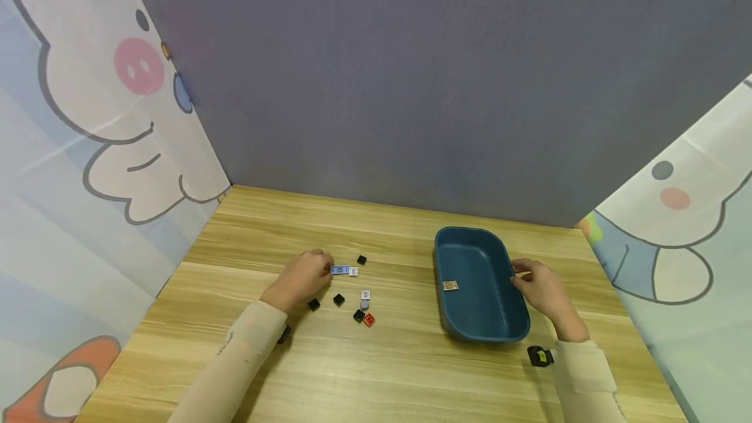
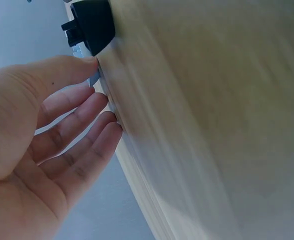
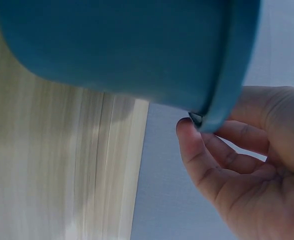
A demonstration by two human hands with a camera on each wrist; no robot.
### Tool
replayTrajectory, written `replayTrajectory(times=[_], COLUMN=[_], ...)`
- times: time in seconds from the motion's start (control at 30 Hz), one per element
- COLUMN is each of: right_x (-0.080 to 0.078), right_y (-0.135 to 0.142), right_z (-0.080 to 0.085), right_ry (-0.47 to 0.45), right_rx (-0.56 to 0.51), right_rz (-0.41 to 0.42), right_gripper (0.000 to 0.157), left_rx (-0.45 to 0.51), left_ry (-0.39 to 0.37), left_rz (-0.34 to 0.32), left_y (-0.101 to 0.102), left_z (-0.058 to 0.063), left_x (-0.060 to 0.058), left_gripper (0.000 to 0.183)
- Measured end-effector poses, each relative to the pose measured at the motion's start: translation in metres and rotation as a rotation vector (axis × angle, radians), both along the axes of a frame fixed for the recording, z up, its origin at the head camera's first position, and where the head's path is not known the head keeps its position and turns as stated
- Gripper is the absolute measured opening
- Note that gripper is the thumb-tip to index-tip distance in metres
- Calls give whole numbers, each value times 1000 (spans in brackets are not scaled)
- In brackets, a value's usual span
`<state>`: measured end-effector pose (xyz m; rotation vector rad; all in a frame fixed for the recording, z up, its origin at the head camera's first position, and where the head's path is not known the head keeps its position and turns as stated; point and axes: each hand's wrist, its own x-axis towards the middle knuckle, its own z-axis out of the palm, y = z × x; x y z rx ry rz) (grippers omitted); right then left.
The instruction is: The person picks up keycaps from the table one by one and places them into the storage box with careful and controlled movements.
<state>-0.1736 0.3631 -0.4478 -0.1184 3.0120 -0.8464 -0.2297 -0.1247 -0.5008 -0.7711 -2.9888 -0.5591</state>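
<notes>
At the table's middle, the left hand (image 1: 302, 277) pinches one end of a blue tag (image 1: 340, 270) between thumb and fingertips; the left wrist view shows the other fingers (image 2: 82, 145) lying nearly straight against the wood. The tag lies flat on the table (image 1: 388, 371), its long axis running left to right, the free end pointing toward the tray (image 1: 480, 282). It looks thin, light and stiff, likely to slide on the smooth wood, so an edge or end is the place to take hold, as now. Just beside its free end sits a small white tile (image 1: 353, 271), and black tiles (image 1: 338, 299), a grey one (image 1: 365, 303) and a red one (image 1: 369, 320) are scattered near.

The right hand (image 1: 546, 292) grips the tray's right rim, thumb over the lip, fingers (image 3: 207, 170) curled under it in the right wrist view. Rigid plastic, the tray stands with its long axis running away from the person, one small tile (image 1: 450, 286) inside.
</notes>
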Motion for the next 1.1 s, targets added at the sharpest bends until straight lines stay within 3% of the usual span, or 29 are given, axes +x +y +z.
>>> replayTrajectory(times=[0.6,0.93,1.1], right_x=[0,0,1], right_y=[-1,-1,-2], right_z=[1,1,1], right_ry=[-7,-2,4], right_rx=[-4,-14,-3], right_rz=[-4,-2,-1], right_gripper=[39,38,38], left_rx=[26,84,135], left_ry=[21,-18,19], left_rz=[-6,-1,-35], left_y=[-2,-1,3], left_z=[0,11,15], left_x=[1,-1,-1], left_gripper=[5,7,14])
